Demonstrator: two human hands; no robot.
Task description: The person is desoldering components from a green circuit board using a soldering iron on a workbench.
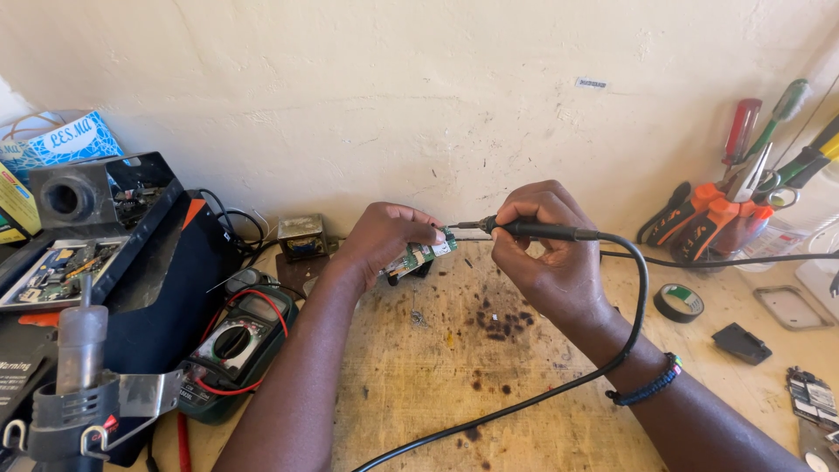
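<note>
Both forearms are reaching in from six o'clock over the scorched tabletop point(437, 385). The left hand point(380, 240) is pinching a small green circuit board point(421, 253) near the centre of the view, its grip clamped on the board's left end and holding it just above the wood. The right hand point(546, 253) is wrapping its grip around a black soldering iron point(533, 230), whose tip is pointing toward nine o'clock and touching the board's top edge. The fingertips point(428, 229) are sitting very close to that hot tip, so a slip could burn them. The iron's cable point(642, 288) is looping toward five o'clock and could snag on the wrist and jerk the tip. A multimeter point(234, 345) is lying at eight o'clock, a tape roll point(679, 302) at three.
</note>
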